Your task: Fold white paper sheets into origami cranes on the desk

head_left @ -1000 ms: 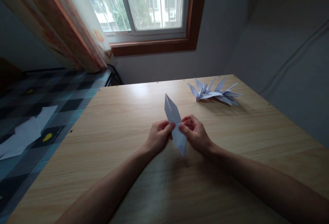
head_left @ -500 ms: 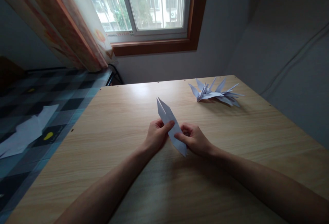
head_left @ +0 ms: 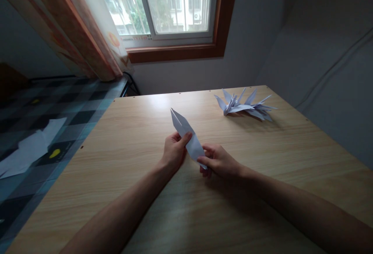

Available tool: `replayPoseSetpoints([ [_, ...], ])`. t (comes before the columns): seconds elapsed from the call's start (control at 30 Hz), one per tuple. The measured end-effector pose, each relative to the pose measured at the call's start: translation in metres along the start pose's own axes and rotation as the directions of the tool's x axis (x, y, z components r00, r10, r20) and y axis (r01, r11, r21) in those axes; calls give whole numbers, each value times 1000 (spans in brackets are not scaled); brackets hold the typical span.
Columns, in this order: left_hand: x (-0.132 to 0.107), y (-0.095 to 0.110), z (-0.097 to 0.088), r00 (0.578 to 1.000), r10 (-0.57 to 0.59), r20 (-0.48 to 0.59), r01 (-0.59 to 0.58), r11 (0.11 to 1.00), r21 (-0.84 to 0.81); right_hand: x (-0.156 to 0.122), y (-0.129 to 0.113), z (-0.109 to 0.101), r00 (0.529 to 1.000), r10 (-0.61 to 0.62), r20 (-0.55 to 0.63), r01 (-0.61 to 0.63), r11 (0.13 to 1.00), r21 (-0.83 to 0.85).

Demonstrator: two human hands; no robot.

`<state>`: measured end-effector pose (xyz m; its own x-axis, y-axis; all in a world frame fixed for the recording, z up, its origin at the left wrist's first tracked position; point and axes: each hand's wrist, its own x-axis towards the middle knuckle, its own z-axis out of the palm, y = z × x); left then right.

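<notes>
A folded white paper [head_left: 190, 144], long and narrow with a split point at its far end, is held slantwise above the table. My left hand [head_left: 174, 149] grips its middle from the left, thumb on top and fingers behind. At the near end, my right hand [head_left: 219, 161] pinches the paper between thumb and fingers, some of which curl underneath. Beyond my right hand, several folded paper cranes [head_left: 244, 106] lie bunched together on the table; their pointed wings and tips overlap.
The wooden table [head_left: 122, 137] reaches back toward the wall below a window [head_left: 177, 5]. To the left is a surface with a checked cloth [head_left: 84, 102], where white paper sheets [head_left: 35, 145] lie. A curtain [head_left: 87, 32] hangs beside the window.
The folded paper and my left hand have shifted slightly left. My right hand has slid down to the paper's near end, with its fingers now showing beneath it.
</notes>
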<state>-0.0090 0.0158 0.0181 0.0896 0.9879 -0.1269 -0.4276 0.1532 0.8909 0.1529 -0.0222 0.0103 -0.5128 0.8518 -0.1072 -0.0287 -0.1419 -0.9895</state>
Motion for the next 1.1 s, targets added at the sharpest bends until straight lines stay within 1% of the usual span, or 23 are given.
replayPoseSetpoints([
  [0.13, 1, 1, 0, 1000, 1, -19, -1, 1000, 13, 0, 1, 0, 999, -34, -20, 34, 999, -13],
  [0.2, 0, 1, 1, 1000, -4, -24, 4, 999, 33, 1, 1, 0, 995, -67, -71, 65, 998, -22],
  [0.27, -2, 1, 2, 1000, -14, -3, 14, 998, 59, 2, 1, 0, 985, -100, -144, 101, 995, -3],
  [0.43, -4, -3, 2, 993, -35, 117, 17, 988, 151, 6, 4, -2, 944, -149, -295, 174, 983, 61],
  [0.57, -7, -6, 1, 965, -56, 255, -16, 962, 272, 9, 4, -4, 891, -205, -405, 243, 969, 43],
  [0.67, -9, -6, 1, 950, -57, 308, -66, 925, 374, 9, 2, -6, 859, -227, -460, 253, 967, -4],
  [0.77, -9, -6, 0, 945, -45, 323, -94, 911, 402, 9, -1, -7, 853, -222, -472, 244, 970, -16],
  [0.83, -8, -8, -2, 949, -21, 315, -101, 925, 367, 8, -3, -7, 865, -204, -459, 231, 973, 4],
  [0.93, -4, -9, -3, 963, -2, 268, -89, 941, 327, 7, -4, -8, 883, -166, -439, 196, 980, 23],
  [1.03, -4, -7, -1, 971, -8, 238, -75, 939, 337, 8, -3, -8, 892, -148, -427, 182, 983, 38],
  [1.1, -6, -5, 1, 970, -7, 242, -83, 929, 361, 8, -2, -8, 900, -151, -408, 184, 982, 43],
])
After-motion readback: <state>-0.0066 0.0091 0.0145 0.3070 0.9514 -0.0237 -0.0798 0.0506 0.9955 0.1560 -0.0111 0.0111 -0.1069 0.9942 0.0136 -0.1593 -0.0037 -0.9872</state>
